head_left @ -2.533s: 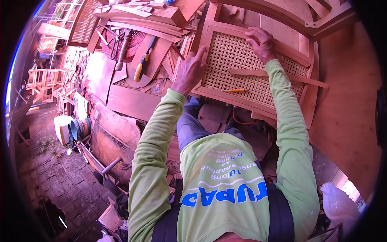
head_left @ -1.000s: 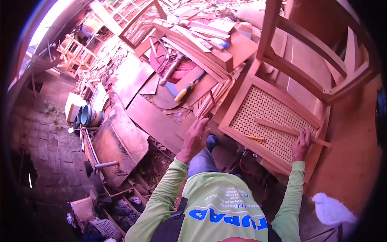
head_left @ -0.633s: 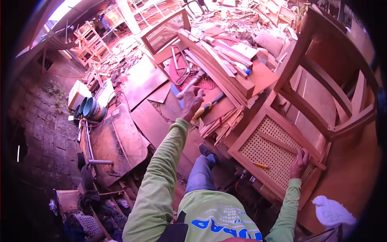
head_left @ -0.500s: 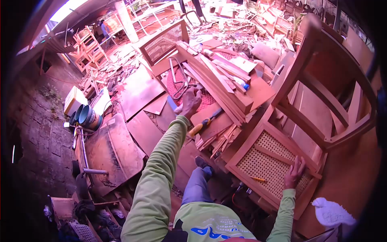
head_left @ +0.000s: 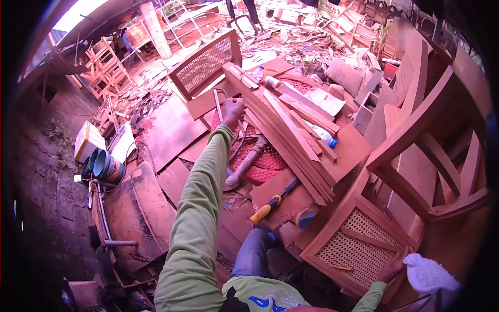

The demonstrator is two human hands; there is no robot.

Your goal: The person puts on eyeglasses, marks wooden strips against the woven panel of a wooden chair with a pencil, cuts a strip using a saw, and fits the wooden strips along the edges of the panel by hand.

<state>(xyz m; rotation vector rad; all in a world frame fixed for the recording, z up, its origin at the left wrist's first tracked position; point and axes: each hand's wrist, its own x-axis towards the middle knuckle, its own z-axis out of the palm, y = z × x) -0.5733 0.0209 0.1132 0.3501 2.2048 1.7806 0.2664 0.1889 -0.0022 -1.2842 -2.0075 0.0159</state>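
My left hand (head_left: 234, 110) reaches forward with its fingers curled, just above a thin metal frame (head_left: 218, 106) and beside the long wood strips (head_left: 280, 132). Whatever lies inside its fingers, if anything, is hidden. Below it, a hammer-like tool (head_left: 244, 164) rests on red textured material (head_left: 267, 165). At the lower right, my right hand (head_left: 392, 268) lies with fingers extended along the edge of a woven cane chair seat (head_left: 358, 242). A loose wood strip (head_left: 370, 237) and a pencil-like yellow stick (head_left: 343, 269) lie on the cane.
A yellow-handled tool (head_left: 266, 209) lies near my foot. The curved chair back (head_left: 442, 119) rises on the right, with a white cloth (head_left: 429, 273) below. Buckets (head_left: 108, 166) stand at the left. A bottle with a blue cap (head_left: 327, 136) lies among wood pieces. A person's legs (head_left: 249, 10) show at the back.
My left hand has moved up and forward from the hammer-like tool, now uncovered, to above the metal frame. My right hand has slid off the loose strip to the seat's edge. The view has shifted.
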